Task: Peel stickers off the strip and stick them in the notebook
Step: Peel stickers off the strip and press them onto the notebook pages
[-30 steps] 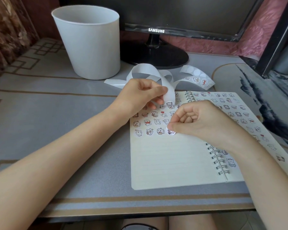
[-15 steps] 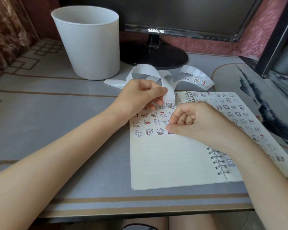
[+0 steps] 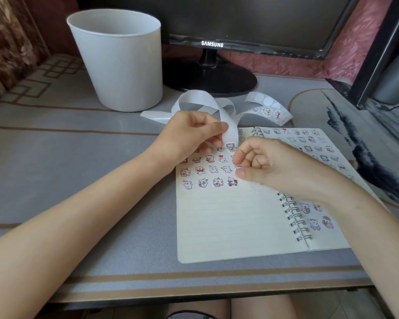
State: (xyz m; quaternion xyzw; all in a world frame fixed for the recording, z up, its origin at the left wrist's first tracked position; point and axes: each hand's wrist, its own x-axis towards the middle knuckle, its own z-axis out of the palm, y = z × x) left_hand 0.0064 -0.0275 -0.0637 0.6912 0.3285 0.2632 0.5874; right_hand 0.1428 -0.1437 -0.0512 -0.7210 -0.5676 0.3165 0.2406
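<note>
The spiral notebook (image 3: 228, 222) lies open on the desk, its left page holding rows of small cartoon stickers. A scooter sticker (image 3: 232, 181) ends the lowest row. My left hand (image 3: 191, 134) pinches the white sticker strip (image 3: 230, 125) above the page's top, with a sticker (image 3: 229, 145) showing at the strip's lower end. The rest of the strip loops back across the desk to its far end (image 3: 268, 110). My right hand (image 3: 270, 164) hovers over the page with fingers curled and thumb out, holding nothing, just right of the scooter sticker.
A white plastic bin (image 3: 122, 58) stands at the back left. Behind the strip sits a black monitor on a round stand (image 3: 210, 77). The right notebook page (image 3: 318, 143) is covered with stickers. The desk edge (image 3: 194, 286) runs close to me.
My right hand has lifted off the lowest sticker row and drawn up and to the right, uncovering the scooter sticker on the page. The left hand still holds the strip.
</note>
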